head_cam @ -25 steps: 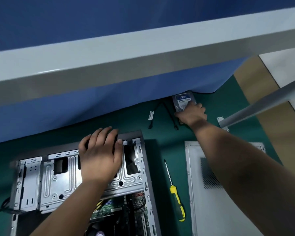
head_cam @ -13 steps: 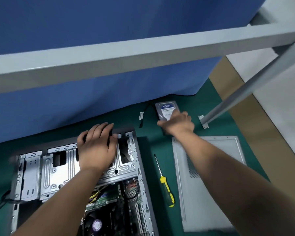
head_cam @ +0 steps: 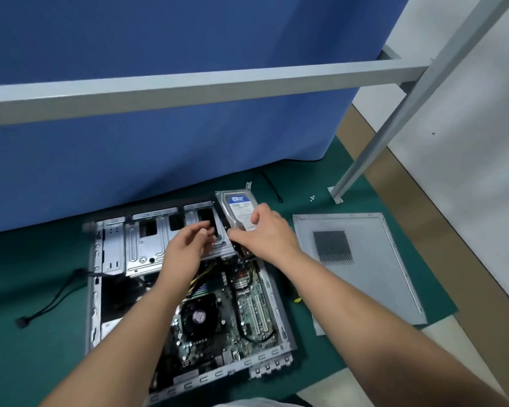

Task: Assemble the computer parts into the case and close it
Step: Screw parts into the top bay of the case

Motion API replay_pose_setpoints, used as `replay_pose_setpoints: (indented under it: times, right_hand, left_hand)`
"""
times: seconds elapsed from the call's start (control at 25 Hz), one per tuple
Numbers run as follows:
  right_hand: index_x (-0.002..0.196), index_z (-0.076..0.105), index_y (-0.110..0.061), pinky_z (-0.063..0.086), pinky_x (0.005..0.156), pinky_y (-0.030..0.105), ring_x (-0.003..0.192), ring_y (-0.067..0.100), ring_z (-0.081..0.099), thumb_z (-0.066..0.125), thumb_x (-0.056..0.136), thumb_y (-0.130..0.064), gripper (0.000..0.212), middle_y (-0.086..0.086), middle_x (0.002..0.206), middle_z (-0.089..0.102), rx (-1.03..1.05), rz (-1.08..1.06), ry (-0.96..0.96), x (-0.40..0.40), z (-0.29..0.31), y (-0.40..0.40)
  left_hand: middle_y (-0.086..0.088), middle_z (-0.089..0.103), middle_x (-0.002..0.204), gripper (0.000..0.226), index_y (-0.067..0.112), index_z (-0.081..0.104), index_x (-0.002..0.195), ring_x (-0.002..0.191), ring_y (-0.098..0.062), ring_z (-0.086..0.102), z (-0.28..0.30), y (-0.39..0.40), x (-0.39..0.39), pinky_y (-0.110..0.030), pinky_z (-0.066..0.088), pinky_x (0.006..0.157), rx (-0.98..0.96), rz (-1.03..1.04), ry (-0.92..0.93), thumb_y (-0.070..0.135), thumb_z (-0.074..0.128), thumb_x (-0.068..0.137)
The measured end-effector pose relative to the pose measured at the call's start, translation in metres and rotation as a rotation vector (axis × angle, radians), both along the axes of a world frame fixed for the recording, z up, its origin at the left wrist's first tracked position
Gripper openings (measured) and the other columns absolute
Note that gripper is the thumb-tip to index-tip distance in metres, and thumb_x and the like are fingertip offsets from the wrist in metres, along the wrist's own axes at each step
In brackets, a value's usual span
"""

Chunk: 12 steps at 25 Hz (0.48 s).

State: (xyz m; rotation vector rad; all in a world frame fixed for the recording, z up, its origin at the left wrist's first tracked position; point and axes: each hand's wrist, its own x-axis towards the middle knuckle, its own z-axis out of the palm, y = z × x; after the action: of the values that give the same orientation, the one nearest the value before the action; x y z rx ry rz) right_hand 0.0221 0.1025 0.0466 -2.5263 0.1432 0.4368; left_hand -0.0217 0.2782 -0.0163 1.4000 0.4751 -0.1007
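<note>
Over the case's [head_cam: 171, 289] far right corner, the right hand [head_cam: 269, 233] is gripping the drive [head_cam: 238, 211], tilted, above the bay [head_cam: 171, 242]; the left hand [head_cam: 191, 239] is hovering just beside, fingers loosely curled, holding nothing. Risks: drive slipping onto the board [head_cam: 218, 312], or jamming if entering the bay skewed.

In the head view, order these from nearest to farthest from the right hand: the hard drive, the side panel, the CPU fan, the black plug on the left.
From the right hand:
1. hard drive, gripped in that hand, over the case's far right corner.
2. side panel, flat on the mat to the right.
3. CPU fan, inside the case, toward the person.
4. black plug, far left on the mat.
</note>
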Motion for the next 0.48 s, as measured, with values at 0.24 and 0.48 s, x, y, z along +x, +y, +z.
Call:
replay_pose_setpoints:
  times: [0.24,0.48]
  right_hand:
    - [0.100,0.066,-0.034,0.049,0.075,0.032,0.084,0.005,0.068,0.068,0.062,-0.063,0.048,-0.012,0.089,0.072,0.707,-0.109,0.276,-0.083,-0.004,0.032]
    - [0.110,0.075,-0.012,0.058,0.093,0.050,0.098,0.029,0.068,0.054,0.092,-0.047,0.045,0.016,0.107,0.073,1.133,-0.418,0.620,-0.124,-0.030,0.026]
  left_hand:
    - [-0.008,0.074,0.120,0.036,0.011,0.068,0.129,0.115,-0.026,0.067,0.000,0.012,-0.059,-0.036,0.052,0.099,-0.441,-0.112,0.258,0.034,0.053,0.106]
    - [-0.009,0.076,0.113,0.010,0.016,0.068,0.110,0.091,-0.015,0.074,-0.017,0.033,-0.097,-0.033,0.052,0.079,-0.492,0.021,0.365,0.017,0.063,0.101]
